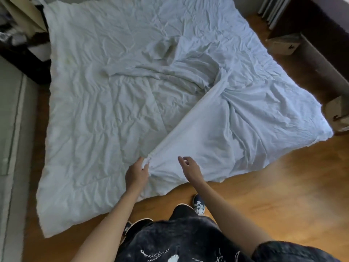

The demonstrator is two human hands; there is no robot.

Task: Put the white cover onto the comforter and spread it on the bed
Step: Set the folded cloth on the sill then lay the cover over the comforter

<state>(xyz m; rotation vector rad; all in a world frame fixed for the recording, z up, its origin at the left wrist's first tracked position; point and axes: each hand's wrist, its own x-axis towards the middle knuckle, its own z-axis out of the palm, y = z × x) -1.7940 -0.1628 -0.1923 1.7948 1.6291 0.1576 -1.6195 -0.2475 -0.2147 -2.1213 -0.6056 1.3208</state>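
The comforter (pixel 98 114) lies flat on the wooden floor (pixel 264 186), not on a bed; no bed is identifiable in view. The white cover (pixel 236 118) lies over the comforter's right portion, with its hem running diagonally from the near edge toward the middle, where the cloth is bunched.

The left hand (pixel 137 173) pinches the near end of that hem, fingers curled round the gathered cloth. The right hand (pixel 190 167) hovers just above the cover, fingers loosely bent, grasping nothing.

Assessment: the covering is partly done; the left portion of the comforter remains bare.

Risks:
- A one-handed pull on the hem may drag the cover askew and deepen the bunching at the centre.
- The comforter may slide on the smooth floor and fold under itself.
- The shoes (pixel 198 204) stand near the comforter's edge; stepping on it would pin the fabric.
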